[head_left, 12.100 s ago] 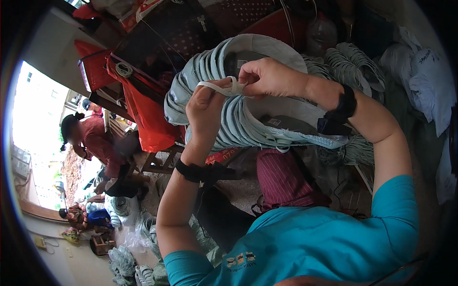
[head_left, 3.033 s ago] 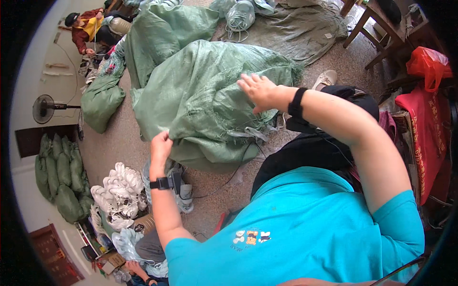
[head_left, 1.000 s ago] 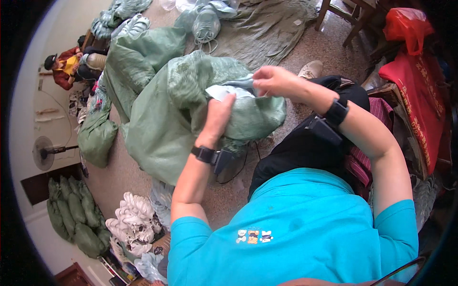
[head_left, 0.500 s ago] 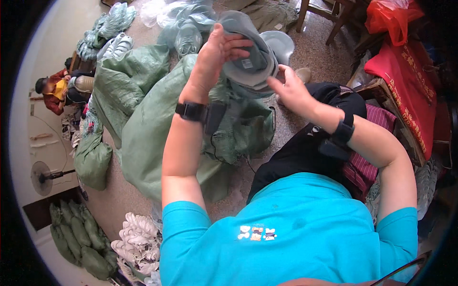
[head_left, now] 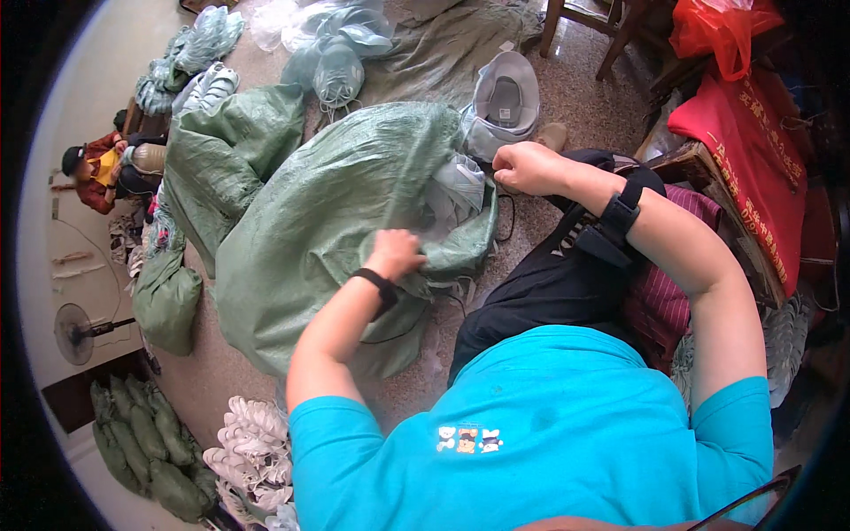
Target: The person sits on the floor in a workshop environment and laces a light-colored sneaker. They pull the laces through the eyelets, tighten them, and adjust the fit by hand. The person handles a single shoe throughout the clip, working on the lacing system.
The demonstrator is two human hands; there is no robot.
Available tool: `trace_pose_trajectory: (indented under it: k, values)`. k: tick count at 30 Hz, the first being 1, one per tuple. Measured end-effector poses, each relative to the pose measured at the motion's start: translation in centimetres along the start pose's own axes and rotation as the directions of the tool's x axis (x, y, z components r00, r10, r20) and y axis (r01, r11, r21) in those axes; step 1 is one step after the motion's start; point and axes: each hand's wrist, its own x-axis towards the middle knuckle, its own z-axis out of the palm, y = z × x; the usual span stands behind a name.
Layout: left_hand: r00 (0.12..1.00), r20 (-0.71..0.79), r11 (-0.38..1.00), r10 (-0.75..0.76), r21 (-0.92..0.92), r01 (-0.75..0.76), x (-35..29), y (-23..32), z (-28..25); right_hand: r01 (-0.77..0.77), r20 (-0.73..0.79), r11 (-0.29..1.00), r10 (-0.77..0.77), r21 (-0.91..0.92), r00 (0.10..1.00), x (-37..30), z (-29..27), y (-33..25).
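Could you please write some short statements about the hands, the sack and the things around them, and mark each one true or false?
1. The left hand is at the large green sack. True.
2. The right hand is inside the sack. False: it is outside, beside a pale grey shoe piece.
3. Pale pieces show in the opening of the sack. True.
4. The fan stands on the person's right. False: it stands on the person's left.
5. A red plastic bag is at the upper right of the picture. True.
6. The person's shirt is yellow. False: it is bright turquoise.
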Motion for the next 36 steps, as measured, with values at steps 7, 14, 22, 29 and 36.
trace_pose_trajectory:
  k: [7,14,22,29,36]
  values:
    - [0.555,-0.408,0.64,-0.725,-0.101,0.761,-9.3,-20.1,-4.2,0.09,0.263,0.984,-0.047,-0.153,0.964,-0.4,0.1,-0.6]
    - [0.614,-0.788,0.914,-0.044,0.216,0.343,-1.0,-14.0,-7.3,0.101,0.338,0.946,0.009,-0.307,0.941,-1.6,-0.2,0.3]
    - [0.9,-0.102,0.626,-0.423,-0.752,0.209,15.0,1.3,0.7,0.108,0.354,0.956,-0.005,-0.273,0.935,-1.9,0.2,1.2]
    - [0.865,0.32,-0.494,-0.386,-0.864,0.099,17.9,5.0,3.8,0.084,0.366,0.956,0.025,-0.28,0.93,-2.1,0.3,1.3]
    - [0.994,0.099,-0.771,-0.05,-0.636,0.025,6.8,3.2,-8.4,0.056,0.111,0.995,-0.047,-0.083,0.993,-2.4,0.5,1.3]
